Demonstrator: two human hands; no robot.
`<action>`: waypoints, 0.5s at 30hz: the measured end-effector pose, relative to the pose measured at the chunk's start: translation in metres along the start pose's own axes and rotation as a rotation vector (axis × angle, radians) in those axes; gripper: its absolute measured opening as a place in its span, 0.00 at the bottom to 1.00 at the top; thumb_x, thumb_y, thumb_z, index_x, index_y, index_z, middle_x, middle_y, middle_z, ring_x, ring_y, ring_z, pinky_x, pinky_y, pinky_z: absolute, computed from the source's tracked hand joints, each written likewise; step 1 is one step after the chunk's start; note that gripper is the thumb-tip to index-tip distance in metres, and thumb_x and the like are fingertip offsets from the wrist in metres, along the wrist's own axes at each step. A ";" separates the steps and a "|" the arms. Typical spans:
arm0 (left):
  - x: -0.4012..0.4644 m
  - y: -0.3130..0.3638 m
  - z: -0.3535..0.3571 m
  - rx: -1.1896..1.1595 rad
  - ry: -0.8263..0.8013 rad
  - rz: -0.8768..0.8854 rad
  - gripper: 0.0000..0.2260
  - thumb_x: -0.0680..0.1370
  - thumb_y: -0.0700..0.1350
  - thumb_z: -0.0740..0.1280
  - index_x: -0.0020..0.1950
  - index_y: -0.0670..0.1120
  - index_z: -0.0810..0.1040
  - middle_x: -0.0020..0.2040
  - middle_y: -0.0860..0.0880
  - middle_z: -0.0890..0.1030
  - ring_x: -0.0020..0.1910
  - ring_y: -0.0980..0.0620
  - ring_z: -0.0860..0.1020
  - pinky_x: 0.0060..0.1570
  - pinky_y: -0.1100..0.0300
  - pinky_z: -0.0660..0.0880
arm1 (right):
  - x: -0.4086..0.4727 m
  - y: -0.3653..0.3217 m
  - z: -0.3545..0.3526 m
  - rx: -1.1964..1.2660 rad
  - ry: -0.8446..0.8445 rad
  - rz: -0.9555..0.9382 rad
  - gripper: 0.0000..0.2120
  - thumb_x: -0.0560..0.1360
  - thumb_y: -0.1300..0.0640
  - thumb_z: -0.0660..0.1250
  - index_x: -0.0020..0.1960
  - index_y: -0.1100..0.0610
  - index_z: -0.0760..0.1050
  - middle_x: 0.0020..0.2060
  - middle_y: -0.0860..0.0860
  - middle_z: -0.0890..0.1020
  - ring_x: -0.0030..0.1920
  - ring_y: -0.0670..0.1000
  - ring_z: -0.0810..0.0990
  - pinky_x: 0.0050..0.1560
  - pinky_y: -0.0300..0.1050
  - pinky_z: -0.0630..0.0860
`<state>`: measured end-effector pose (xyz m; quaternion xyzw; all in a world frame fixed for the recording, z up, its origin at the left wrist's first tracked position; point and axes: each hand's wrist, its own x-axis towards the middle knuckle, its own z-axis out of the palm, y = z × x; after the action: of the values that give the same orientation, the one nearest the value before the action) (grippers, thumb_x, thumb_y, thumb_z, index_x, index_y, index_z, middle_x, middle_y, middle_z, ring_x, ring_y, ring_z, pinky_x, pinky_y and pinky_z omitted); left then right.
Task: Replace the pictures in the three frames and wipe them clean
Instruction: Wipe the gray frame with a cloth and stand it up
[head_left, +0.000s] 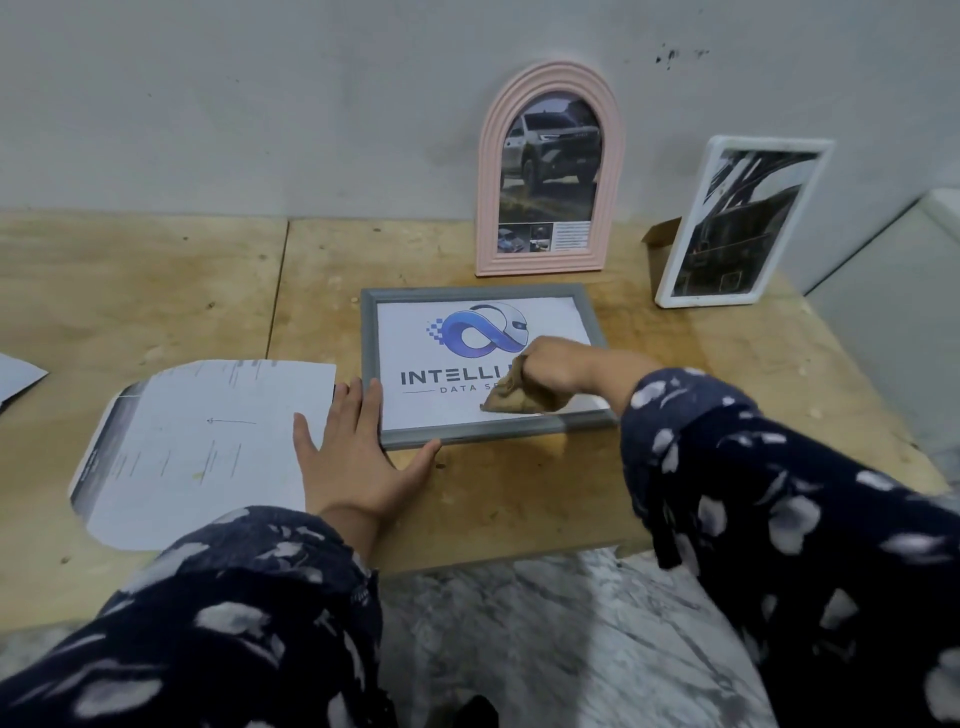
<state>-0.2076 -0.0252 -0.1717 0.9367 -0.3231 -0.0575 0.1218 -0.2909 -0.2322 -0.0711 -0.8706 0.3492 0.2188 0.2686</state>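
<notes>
A grey rectangular frame (370, 343) lies flat on the wooden table (156, 291), showing a white picture with a blue logo. My right hand (558, 366) grips a tan cloth (514, 397) and presses it on the frame's glass, lower right. My left hand (358, 452) lies flat with straight fingers against the frame's lower left corner. A pink arched frame (488, 208) with a car picture leans on the wall behind. A white rectangular frame (675, 291) stands tilted at the right.
A loose arch-shaped paper (208, 441) lies face down left of the grey frame. Another sheet's corner (18, 376) shows at the far left edge. A small cardboard piece (660, 239) sits behind the white frame. The table's front edge (493, 561) is near me.
</notes>
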 end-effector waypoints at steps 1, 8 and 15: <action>0.001 0.000 0.000 -0.009 -0.001 0.001 0.42 0.72 0.74 0.50 0.79 0.52 0.47 0.80 0.52 0.49 0.78 0.55 0.44 0.74 0.43 0.38 | 0.002 -0.001 -0.012 0.021 0.007 0.029 0.12 0.77 0.66 0.56 0.50 0.68 0.78 0.50 0.60 0.78 0.44 0.57 0.75 0.45 0.43 0.74; 0.000 -0.001 0.001 -0.026 0.002 -0.012 0.43 0.71 0.75 0.49 0.79 0.53 0.46 0.80 0.53 0.48 0.78 0.57 0.43 0.74 0.46 0.36 | 0.050 -0.005 -0.062 0.080 0.379 -0.084 0.17 0.75 0.66 0.55 0.56 0.64 0.79 0.59 0.60 0.79 0.60 0.60 0.75 0.61 0.49 0.73; 0.004 -0.002 0.005 -0.007 0.037 -0.005 0.44 0.68 0.76 0.45 0.79 0.52 0.50 0.79 0.52 0.52 0.78 0.56 0.47 0.74 0.46 0.38 | 0.085 0.023 -0.001 -0.273 0.161 -0.105 0.35 0.76 0.67 0.61 0.78 0.57 0.51 0.78 0.54 0.51 0.77 0.57 0.53 0.72 0.54 0.62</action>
<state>-0.2045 -0.0268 -0.1772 0.9380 -0.3182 -0.0416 0.1310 -0.2517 -0.2888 -0.1256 -0.9308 0.2910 0.1792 0.1299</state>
